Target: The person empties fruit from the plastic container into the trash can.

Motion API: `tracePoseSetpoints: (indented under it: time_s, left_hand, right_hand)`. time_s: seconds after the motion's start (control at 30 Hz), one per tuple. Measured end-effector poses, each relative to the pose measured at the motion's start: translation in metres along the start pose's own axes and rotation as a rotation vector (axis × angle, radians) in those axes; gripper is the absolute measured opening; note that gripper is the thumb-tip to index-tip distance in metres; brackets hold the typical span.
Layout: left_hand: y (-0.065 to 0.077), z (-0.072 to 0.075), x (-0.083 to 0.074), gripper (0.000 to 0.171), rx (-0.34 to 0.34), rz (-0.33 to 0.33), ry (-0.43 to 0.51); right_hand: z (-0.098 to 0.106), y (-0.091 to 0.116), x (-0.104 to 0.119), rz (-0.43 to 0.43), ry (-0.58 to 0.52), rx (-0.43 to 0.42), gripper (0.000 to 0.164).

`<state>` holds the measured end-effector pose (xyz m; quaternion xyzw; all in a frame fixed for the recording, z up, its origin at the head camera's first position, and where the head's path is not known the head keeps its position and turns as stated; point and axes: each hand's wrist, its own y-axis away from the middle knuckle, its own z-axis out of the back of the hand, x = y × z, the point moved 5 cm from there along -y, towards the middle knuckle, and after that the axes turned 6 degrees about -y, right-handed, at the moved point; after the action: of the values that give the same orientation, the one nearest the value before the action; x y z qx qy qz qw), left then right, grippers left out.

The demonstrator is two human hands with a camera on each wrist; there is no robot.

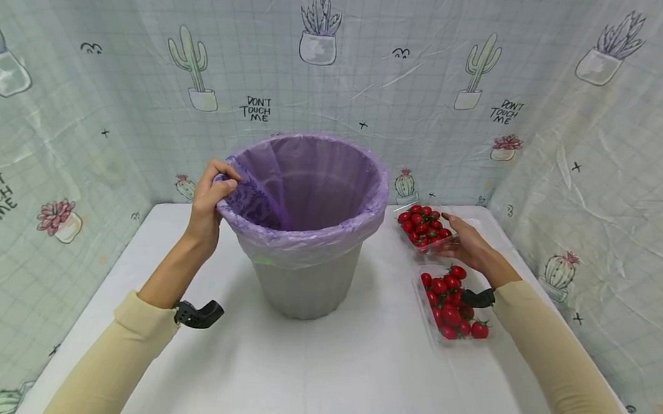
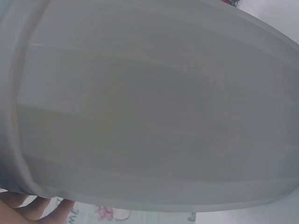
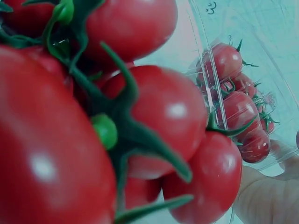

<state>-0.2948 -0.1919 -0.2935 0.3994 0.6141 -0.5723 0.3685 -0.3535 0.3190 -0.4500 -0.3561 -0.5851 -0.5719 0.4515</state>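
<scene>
A grey trash can stands upright, lined with a purple plastic bag folded over its rim. My left hand grips the left side of that lined rim, thumb on top. In the left wrist view the can's grey wall fills most of the picture, and fingers curl beneath the rim. To the right, my right hand holds the right side of a clear plastic box of cherry tomatoes. Its palm shows beside that box in the right wrist view.
Nearer on the white table lies a second clear box of cherry tomatoes, under my right wrist. Cactus-printed sheets hang behind the table and along both sides.
</scene>
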Motion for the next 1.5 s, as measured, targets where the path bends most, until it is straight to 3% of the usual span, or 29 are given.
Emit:
tracePoseSetpoints:
  time_s: [0.97,1.5]
  left_hand:
    - [0.0,-0.001,0.0,0.015,0.006,-0.014,0.005]
    - [0.0,-0.001,0.001,0.015,0.004,-0.018,0.006]
  right_hand:
    - [-0.007,0.006,0.011,-0.016,-0.156,0.002,0.063]
    - [-0.011,0.01,0.03,0.033,-0.205,0.031,0.065]
